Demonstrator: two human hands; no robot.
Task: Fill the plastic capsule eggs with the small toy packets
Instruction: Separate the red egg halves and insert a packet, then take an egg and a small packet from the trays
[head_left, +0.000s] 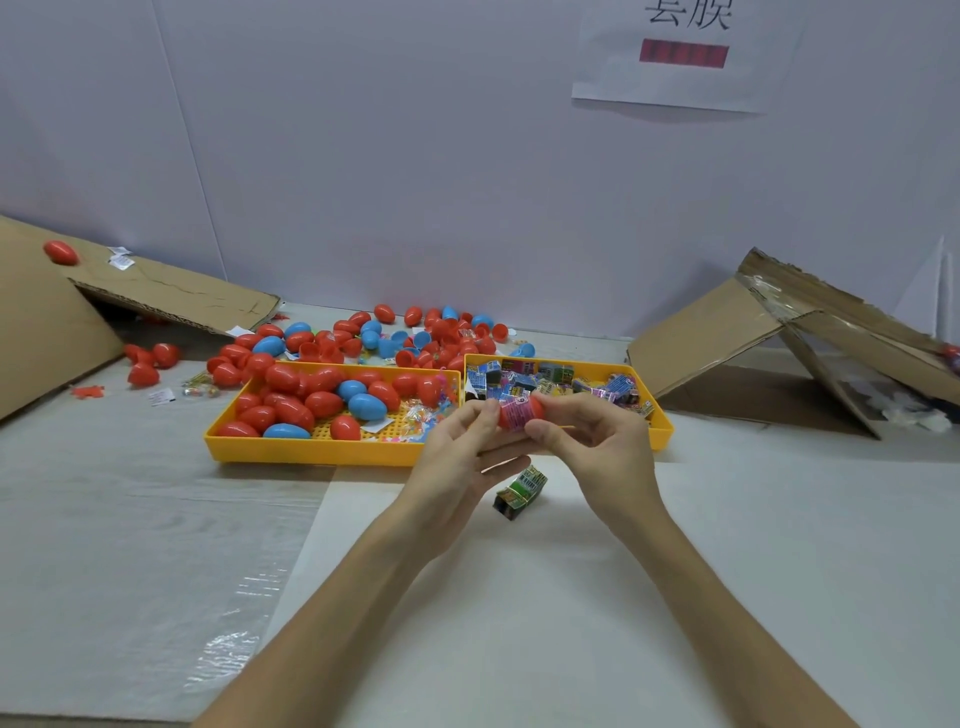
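Note:
Both hands meet over the front edge of the trays around a red capsule egg with a pink toy packet showing between its halves. My left hand pinches the egg's left end and my right hand grips its right end. One green toy packet lies on the table just below the hands. The left yellow tray holds several red and blue eggs. The right yellow tray holds several toy packets.
Loose red and blue eggs lie scattered behind the trays. An opened cardboard box lies at the far left and another cardboard box at the far right. A white wall with a paper sign stands behind. Plastic sheeting covers the table.

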